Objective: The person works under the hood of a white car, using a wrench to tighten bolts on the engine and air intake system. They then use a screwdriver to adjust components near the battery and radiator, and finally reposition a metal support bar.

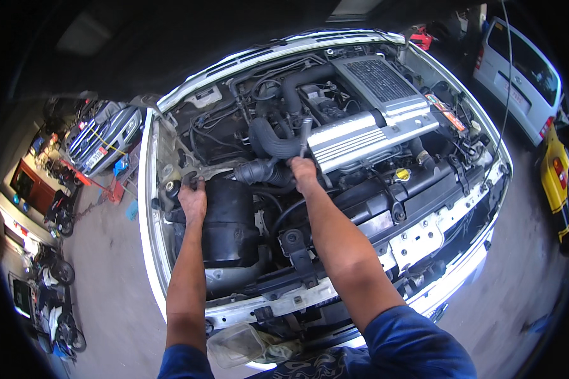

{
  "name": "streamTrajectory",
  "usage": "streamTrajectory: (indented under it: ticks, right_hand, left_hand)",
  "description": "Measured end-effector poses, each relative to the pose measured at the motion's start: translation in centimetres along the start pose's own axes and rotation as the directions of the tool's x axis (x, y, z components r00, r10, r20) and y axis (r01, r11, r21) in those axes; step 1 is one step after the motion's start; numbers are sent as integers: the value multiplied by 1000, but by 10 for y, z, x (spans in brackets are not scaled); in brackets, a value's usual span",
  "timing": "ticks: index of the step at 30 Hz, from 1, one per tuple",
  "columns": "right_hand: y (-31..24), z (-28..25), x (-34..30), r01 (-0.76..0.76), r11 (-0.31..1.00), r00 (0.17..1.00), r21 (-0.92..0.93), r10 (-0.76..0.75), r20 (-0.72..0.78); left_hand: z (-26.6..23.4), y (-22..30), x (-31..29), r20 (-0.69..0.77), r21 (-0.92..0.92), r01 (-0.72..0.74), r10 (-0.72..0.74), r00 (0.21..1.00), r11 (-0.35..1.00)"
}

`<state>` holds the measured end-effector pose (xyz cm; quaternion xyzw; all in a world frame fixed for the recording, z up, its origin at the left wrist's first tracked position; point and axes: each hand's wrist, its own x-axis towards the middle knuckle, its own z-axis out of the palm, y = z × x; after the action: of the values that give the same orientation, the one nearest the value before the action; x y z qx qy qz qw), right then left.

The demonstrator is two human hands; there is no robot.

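Note:
My right hand (305, 175) is closed around the handle of a shiny metal ratchet wrench (305, 131). Its head points away from me, beside the silver ribbed engine cover (348, 139). Just left of that hand runs a black corrugated intake hose (256, 172). My left hand (193, 197) is at the far left corner of the black air filter box (227, 221). Its fingers are curled around something small and dark that I cannot make out. The engine bay of a white vehicle (146, 252) lies open beneath both arms.
A raised dark hood (171, 44) hangs over the bay. At the front edge sits a clear plastic tub (236, 345) beside a cloth. A yellow cap (403, 174) tops the radiator area. Parked around are a silver van (518, 76), a yellow vehicle (555, 170) and several motorcycles (60, 271).

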<state>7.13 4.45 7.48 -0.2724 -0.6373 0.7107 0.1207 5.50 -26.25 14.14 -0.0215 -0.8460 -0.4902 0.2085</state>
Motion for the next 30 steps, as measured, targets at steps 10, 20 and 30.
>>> streamTrajectory:
  ticks: [10, 20, 30]
  right_hand:
    - [-14, 2, -26, 67, 824, 942, -563, -239, -237]
    - [-6, 4, -8, -46, 957, 995, -287, 17, -102]
    - [-18, 4, -5, -130, 939, 990, -318, 106, -91]
  left_hand:
    - [100, 78, -60, 537, -428, 626, -374, 757, 652]
    - [202, 192, -62, 340, 6, -166, 154, 928, 986]
    - [183, 173, -42, 281, 102, -205, 169, 945, 973]
